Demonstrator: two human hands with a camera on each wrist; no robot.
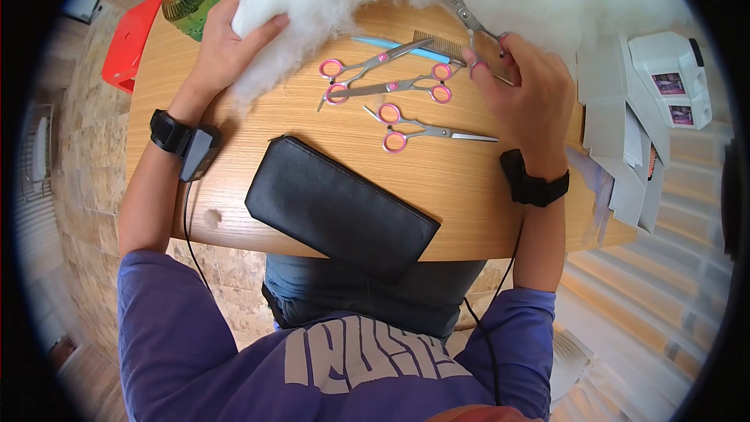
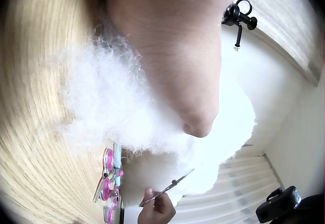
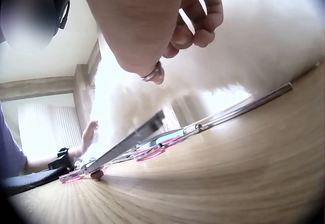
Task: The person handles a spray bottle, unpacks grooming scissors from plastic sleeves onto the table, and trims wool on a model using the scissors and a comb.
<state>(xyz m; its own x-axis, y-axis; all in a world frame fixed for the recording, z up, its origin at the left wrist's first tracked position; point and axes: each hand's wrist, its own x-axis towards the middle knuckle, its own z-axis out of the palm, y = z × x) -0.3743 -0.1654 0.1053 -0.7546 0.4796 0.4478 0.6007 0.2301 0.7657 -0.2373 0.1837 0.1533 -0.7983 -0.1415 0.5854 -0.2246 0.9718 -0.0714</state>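
Observation:
My left hand (image 1: 223, 55) grips a mass of white fluff (image 1: 312, 0), the thumb lying over it and the other fingers hidden behind. In my right hand (image 1: 531, 86) are thinning scissors (image 1: 462, 14), with thumb and fingers at the ring handles. Their blades stand a little apart and point away toward the fluff. In the left wrist view, the thumb presses along the white fluff (image 2: 111, 97). Beneath the right hand lies a dark comb (image 1: 437, 44), beside a long blue tool (image 1: 367, 40).
Several pink-ringed scissors (image 1: 422, 133) lie mid-table. A black zip pouch (image 1: 340, 203) overhangs the near edge. An amber-green spray bottle (image 1: 191, 0) stands far left, near a red stool (image 1: 131, 43). White boxes (image 1: 617, 125) and a white jug (image 1: 670, 70) are at the right.

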